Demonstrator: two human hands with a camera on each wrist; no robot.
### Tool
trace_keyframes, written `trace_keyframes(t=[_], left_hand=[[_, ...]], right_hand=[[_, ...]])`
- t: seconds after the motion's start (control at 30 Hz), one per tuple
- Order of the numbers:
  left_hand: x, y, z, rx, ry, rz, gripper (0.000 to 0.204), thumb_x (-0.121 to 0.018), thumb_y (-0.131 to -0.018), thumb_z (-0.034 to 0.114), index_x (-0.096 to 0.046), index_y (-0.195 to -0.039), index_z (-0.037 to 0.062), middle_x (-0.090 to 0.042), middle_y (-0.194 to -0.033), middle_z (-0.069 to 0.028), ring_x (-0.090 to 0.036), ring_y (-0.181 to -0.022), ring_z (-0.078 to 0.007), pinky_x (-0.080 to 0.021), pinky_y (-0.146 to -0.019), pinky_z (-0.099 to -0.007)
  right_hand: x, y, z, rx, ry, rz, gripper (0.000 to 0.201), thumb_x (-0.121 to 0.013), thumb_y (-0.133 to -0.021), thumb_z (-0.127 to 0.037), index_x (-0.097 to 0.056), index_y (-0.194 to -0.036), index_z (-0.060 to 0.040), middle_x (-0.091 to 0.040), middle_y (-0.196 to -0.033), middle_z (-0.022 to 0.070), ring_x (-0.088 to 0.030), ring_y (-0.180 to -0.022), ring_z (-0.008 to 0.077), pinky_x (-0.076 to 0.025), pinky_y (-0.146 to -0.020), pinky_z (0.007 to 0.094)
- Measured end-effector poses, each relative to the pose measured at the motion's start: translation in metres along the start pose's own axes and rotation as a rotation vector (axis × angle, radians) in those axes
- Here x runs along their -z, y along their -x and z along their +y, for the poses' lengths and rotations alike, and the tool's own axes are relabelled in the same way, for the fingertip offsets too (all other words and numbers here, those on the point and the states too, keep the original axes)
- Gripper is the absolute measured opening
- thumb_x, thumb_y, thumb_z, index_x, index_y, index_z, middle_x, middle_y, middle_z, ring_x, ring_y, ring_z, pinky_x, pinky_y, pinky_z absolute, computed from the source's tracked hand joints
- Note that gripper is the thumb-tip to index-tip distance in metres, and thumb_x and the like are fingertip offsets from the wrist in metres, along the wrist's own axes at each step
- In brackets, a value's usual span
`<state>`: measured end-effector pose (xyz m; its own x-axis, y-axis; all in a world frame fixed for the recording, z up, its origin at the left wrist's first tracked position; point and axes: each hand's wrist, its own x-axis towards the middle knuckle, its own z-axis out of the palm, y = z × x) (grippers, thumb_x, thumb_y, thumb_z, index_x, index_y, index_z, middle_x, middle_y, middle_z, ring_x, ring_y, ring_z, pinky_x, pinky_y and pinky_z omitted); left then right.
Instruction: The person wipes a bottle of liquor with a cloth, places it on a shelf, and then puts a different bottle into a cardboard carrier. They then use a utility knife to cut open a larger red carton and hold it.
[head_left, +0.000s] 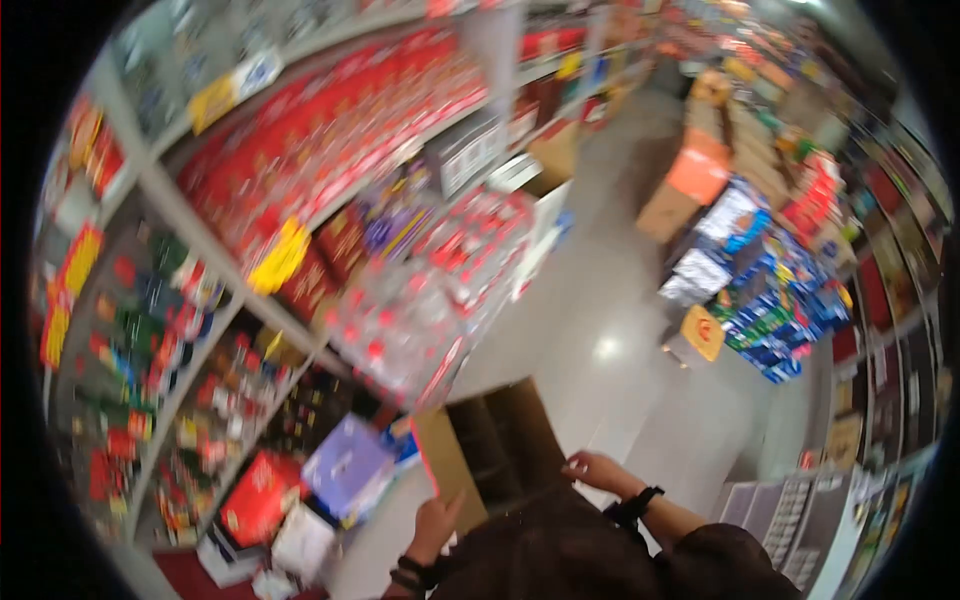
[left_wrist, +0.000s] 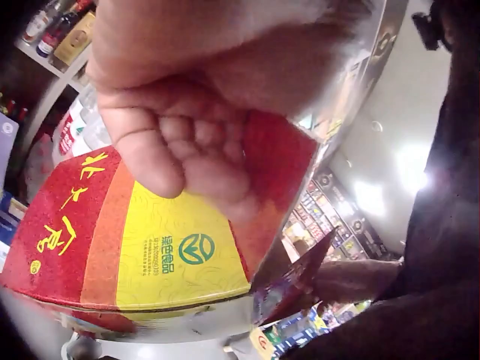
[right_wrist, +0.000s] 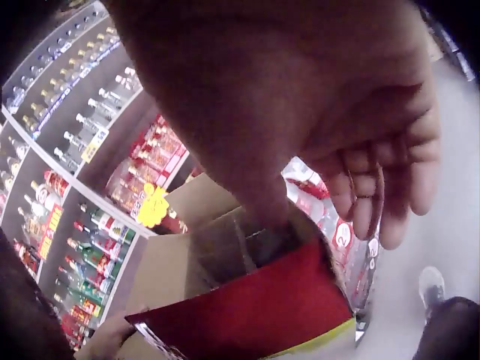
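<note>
A cardboard box (head_left: 500, 450) with its top open sits in front of the person's body, brown and divided inside. Its outside (left_wrist: 187, 240) is red, orange and yellow with printed characters. At its left side, the left hand (head_left: 437, 525) grips the box wall, fingers bent against the printed face in the left wrist view. By the box's right corner is the right hand (head_left: 603, 472). In the right wrist view, the right hand's fingers (right_wrist: 364, 187) hang loosely bent beside the rim, holding nothing, and its thumb overlaps the box opening.
Shelves of bottles (right_wrist: 90, 255) and red packs (head_left: 330, 130) line the left. Shrink-wrapped bottle packs (head_left: 400, 320) and a purple box (head_left: 348, 465) stand below them. Across the shiny floor (head_left: 590, 340), blue packages (head_left: 780, 310) and cartons are piled on the right.
</note>
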<state>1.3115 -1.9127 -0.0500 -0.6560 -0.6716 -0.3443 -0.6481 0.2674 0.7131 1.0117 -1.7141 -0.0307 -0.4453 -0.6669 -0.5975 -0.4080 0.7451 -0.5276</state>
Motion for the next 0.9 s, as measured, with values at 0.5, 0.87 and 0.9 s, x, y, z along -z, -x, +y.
trace_keyframes(t=[0.5,0.87,0.9], left_hand=[[-0.123,-0.002,0.197,-0.565,-0.208,-0.455,0.046,-0.058,-0.094,0.044,-0.07,-0.086,0.0005,-0.062,-0.069,-0.0261,-0.067,-0.068,-0.0333,-0.047,-0.064,-0.0466],[-0.289,0.035,0.327,-0.495,0.051,-0.741,0.05,-0.055,-0.099,0.044,-0.066,-0.097,-0.0048,-0.062,-0.073,-0.0102,-0.059,-0.071,-0.0164,-0.05,-0.07,-0.0343],[-0.295,0.047,0.346,-0.485,0.101,-0.761,0.05,-0.054,-0.1,0.043,-0.065,-0.1,-0.0051,-0.063,-0.077,-0.0084,-0.059,-0.074,-0.0148,-0.05,-0.07,-0.0335]], right_hand=[[-0.001,0.214,0.181,-0.23,-0.273,0.331,0.055,-0.046,-0.096,-0.055,-0.069,-0.099,-0.0059,-0.069,-0.084,0.0181,-0.066,-0.088,0.0381,-0.05,-0.081,0.0461],[0.064,0.369,0.335,-0.325,-0.526,0.653,0.048,-0.057,-0.095,-0.045,-0.068,-0.09,0.0016,-0.066,-0.076,0.0228,-0.064,-0.074,0.0384,-0.05,-0.07,0.0443],[0.076,0.384,0.337,-0.336,-0.583,0.654,0.048,-0.057,-0.095,-0.045,-0.068,-0.09,0.0015,-0.065,-0.075,0.022,-0.063,-0.072,0.0363,-0.049,-0.069,0.0436]])
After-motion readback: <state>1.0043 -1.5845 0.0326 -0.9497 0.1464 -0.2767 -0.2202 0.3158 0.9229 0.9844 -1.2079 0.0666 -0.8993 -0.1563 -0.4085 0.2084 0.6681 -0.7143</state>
